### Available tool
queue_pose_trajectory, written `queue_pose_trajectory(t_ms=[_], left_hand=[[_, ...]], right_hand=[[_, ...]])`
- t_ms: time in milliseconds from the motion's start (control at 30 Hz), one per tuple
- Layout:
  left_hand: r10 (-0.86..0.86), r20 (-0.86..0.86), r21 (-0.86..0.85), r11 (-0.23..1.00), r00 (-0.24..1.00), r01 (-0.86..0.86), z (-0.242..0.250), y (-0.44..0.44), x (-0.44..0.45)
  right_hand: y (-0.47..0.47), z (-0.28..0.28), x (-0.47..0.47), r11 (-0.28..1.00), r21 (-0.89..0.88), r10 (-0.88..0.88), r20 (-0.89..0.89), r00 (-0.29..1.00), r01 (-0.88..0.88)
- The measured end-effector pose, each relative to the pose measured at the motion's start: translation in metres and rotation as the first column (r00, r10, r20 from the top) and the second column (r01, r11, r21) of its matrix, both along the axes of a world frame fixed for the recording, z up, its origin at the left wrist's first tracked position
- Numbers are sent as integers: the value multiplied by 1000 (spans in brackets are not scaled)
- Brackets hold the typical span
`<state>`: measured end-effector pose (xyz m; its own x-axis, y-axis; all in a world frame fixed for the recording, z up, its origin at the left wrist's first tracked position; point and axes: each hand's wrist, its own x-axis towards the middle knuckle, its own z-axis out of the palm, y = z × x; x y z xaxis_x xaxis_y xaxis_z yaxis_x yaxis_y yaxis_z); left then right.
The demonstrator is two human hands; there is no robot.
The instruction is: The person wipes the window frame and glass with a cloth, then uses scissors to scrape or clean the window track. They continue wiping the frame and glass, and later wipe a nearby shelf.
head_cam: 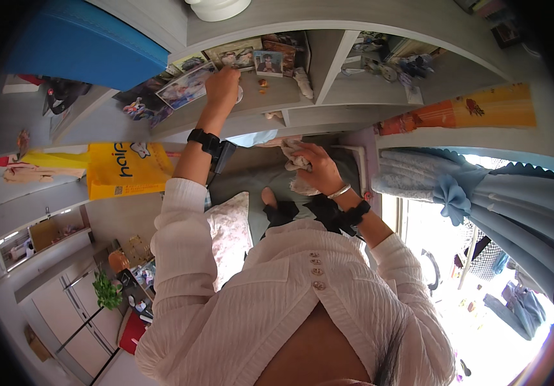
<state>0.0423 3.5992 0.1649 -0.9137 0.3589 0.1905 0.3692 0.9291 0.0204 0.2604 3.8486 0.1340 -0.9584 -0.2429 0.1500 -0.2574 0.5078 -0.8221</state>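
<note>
My left hand (pixel 223 87) reaches into a shelf compartment, with its fingertips hidden behind the knuckles. It is at the right end of a wide illustrated picture (pixel 190 87) that leans against the back. Part of a small round white item (pixel 239 95) shows beside the wrist; whether the hand holds anything cannot be seen. Lower and to the right, my right hand (pixel 321 169) grips a crumpled pale cloth (pixel 292 153) in front of the shelving. A small framed picture (pixel 268 63), a tiny orange figure (pixel 263 83) and a whitish figurine (pixel 303 83) stand on the shelf board (pixel 277 96).
Upright dividers (pixel 337 67) split the shelving. A blue box (pixel 88 46) juts out at upper left, above a hanging yellow bag (pixel 127 169). An orange-yellow bag (pixel 494 107) is at right, near blue curtains (pixel 494 193). A bed (pixel 238 186) lies below.
</note>
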Motion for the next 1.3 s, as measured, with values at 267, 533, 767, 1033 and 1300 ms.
queue_pose_trajectory(t_ms=[267, 533, 767, 1033, 1300], left_hand=[[-53, 72, 7, 999, 996, 53, -5, 16, -2], [6, 107, 203, 979, 994, -28, 8, 14, 11], [79, -19, -4, 997, 997, -79, 6, -13, 8], [117, 124, -86, 991, 985, -107, 0, -1, 8], [49, 4, 107, 993, 999, -50, -3, 0, 4]], right_hand=[[4, 2, 3, 999, 28, -18, 6, 1000, 18], [7, -4, 2, 999, 18, -38, -20, 999, 39], [5, -7, 3, 1000, -7, -24, 25, 999, 24], [4, -2, 6, 1000, 24, -6, 34, 999, 5], [6, -6, 8, 1000, 16, -13, 23, 1000, 12]])
